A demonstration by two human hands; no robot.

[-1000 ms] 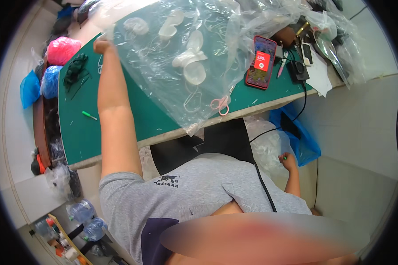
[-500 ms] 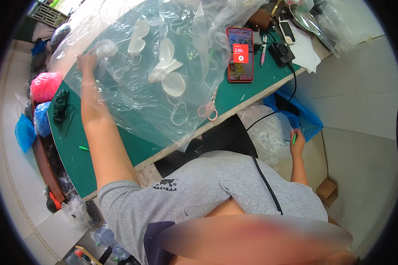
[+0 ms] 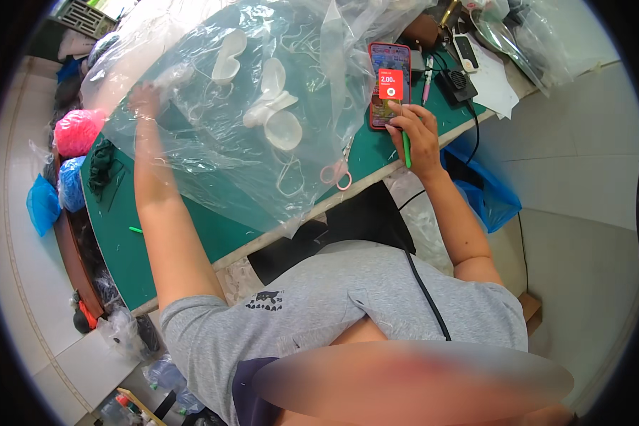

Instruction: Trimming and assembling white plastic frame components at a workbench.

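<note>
A large clear plastic bag (image 3: 213, 170) spreads over the table, with several white cup-shaped pieces (image 3: 284, 130) and thin white cords on or inside it. My left hand (image 3: 145, 101) reaches to the bag's left part, seen through the film beside a whitish blurred piece (image 3: 176, 74); its fingers are smeared. Over the near end of a red-cased phone (image 3: 388, 117) is my right hand (image 3: 419, 138), curled around a slim green-handled tool (image 3: 407, 149) whose kind I cannot make out. A fingertip of that hand is at the lit screen.
Pink-handled scissors (image 3: 336, 175) lie by the green table's (image 3: 113, 248) near edge. A black adapter (image 3: 456, 85) with a cable, a pen (image 3: 427, 82) and papers sit right of the phone. Dark green yarn (image 3: 101, 165) lies at left. A blue bag (image 3: 490, 202) hangs beside the table.
My right hand has come up from beside the blue bag to the phone, keeping the green-handled tool. My left hand and the bag's left part have shifted slightly.
</note>
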